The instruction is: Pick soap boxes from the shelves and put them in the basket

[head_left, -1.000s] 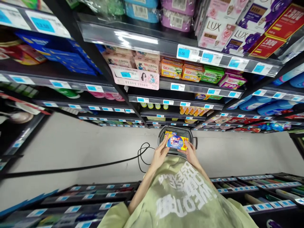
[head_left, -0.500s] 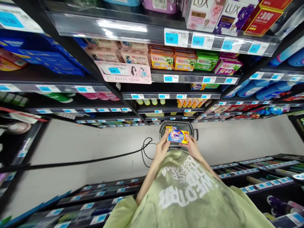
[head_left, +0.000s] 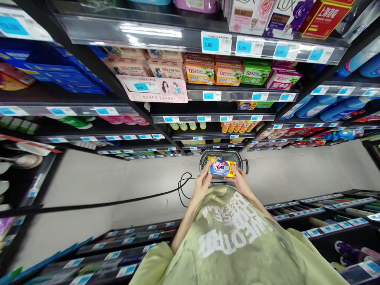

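A blue and yellow OMO soap pack [head_left: 222, 168] is held level between my two hands, its printed face turned up toward me. My left hand [head_left: 203, 181] grips its left end, with the thumb along the near edge. At the right end, my right hand [head_left: 239, 177] has its fingers and thumb closed on the pack. Below and beyond the pack is a dark grey shopping basket [head_left: 203, 155]. Another yellow and blue pack [head_left: 213, 158] shows partly behind the held one; most of it is hidden.
Shelves ahead carry soap packs, including orange boxes [head_left: 199, 74], green boxes [head_left: 257, 73] and pink packs [head_left: 166, 69]. Blue bottles [head_left: 341, 109] lie to the right. A black cable [head_left: 118, 200] crosses the floor [head_left: 97, 178] at left. More shelving [head_left: 326, 202] runs close behind me.
The view has shifted very slightly. Both hands keep hold of the soap pack, which stays over the basket in almost the same position.
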A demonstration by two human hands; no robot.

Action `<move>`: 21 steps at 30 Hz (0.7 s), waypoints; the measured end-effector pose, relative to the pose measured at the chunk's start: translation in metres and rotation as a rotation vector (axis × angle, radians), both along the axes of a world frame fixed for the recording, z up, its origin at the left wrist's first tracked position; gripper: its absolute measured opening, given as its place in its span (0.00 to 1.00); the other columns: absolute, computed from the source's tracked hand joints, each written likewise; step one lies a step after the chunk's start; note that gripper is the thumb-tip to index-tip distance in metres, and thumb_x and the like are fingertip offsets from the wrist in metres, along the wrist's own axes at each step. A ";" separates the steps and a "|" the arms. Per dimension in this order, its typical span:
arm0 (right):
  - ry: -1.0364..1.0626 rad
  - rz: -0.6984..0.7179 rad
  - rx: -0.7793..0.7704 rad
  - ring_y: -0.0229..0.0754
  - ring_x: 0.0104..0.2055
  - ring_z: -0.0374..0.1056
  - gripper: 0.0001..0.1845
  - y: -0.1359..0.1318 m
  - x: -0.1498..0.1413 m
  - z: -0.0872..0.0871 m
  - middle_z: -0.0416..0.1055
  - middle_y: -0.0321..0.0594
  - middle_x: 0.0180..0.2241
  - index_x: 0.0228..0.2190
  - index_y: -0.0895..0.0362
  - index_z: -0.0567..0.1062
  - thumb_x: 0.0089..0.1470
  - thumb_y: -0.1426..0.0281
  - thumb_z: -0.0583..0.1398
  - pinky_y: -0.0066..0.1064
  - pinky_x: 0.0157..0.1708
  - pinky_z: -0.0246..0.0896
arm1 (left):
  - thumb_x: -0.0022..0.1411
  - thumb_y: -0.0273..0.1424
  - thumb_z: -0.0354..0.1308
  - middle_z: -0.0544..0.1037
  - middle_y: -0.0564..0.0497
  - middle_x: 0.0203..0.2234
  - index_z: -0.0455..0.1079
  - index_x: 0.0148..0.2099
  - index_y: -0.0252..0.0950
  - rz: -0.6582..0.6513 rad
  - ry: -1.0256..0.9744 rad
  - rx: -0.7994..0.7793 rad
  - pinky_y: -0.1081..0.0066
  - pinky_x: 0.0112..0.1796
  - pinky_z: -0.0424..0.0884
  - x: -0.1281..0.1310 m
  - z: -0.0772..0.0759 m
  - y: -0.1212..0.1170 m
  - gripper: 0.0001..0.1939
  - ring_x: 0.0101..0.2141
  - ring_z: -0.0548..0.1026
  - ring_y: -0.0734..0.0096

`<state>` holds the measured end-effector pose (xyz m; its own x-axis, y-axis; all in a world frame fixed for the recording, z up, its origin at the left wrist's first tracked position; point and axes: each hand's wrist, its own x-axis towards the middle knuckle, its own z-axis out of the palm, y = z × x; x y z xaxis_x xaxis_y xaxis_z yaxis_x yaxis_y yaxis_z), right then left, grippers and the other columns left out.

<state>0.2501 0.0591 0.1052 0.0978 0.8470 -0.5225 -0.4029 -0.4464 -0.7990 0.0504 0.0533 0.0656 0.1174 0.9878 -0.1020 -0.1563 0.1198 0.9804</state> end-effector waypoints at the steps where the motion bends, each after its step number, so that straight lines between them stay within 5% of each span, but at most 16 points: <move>1: 0.003 0.002 0.000 0.49 0.40 0.84 0.30 0.000 0.001 0.000 0.86 0.43 0.43 0.42 0.53 0.84 0.47 0.44 0.75 0.38 0.36 0.84 | 0.74 0.50 0.61 0.65 0.46 0.76 0.70 0.73 0.47 0.004 -0.001 -0.004 0.45 0.73 0.62 0.000 0.000 0.000 0.31 0.77 0.56 0.48; 12: -0.067 -0.009 0.044 0.51 0.45 0.83 0.35 0.005 0.005 0.009 0.86 0.44 0.48 0.50 0.52 0.83 0.46 0.45 0.76 0.39 0.40 0.83 | 0.71 0.56 0.62 0.65 0.44 0.76 0.74 0.71 0.43 0.085 -0.075 -0.070 0.49 0.64 0.77 0.011 -0.011 0.001 0.34 0.75 0.61 0.41; 17: -0.261 -0.031 0.163 0.54 0.48 0.83 0.48 0.007 0.005 0.021 0.86 0.46 0.47 0.62 0.54 0.74 0.44 0.50 0.78 0.43 0.48 0.81 | 0.67 0.61 0.63 0.66 0.40 0.75 0.70 0.73 0.40 0.129 -0.097 -0.177 0.48 0.67 0.72 0.018 -0.016 0.008 0.43 0.73 0.66 0.40; 21: -0.533 -0.060 0.351 0.55 0.53 0.82 0.52 0.003 -0.002 0.034 0.84 0.47 0.53 0.67 0.51 0.69 0.45 0.56 0.79 0.47 0.56 0.77 | 0.65 0.63 0.64 0.67 0.40 0.75 0.69 0.73 0.42 0.127 -0.263 -0.202 0.49 0.67 0.72 0.032 -0.002 0.023 0.45 0.73 0.66 0.42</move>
<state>0.2484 0.0623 0.1396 0.3204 0.9438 -0.0811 0.0741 -0.1103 -0.9911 0.0820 0.0759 0.0639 0.0430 0.9592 -0.2796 -0.4266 0.2707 0.8630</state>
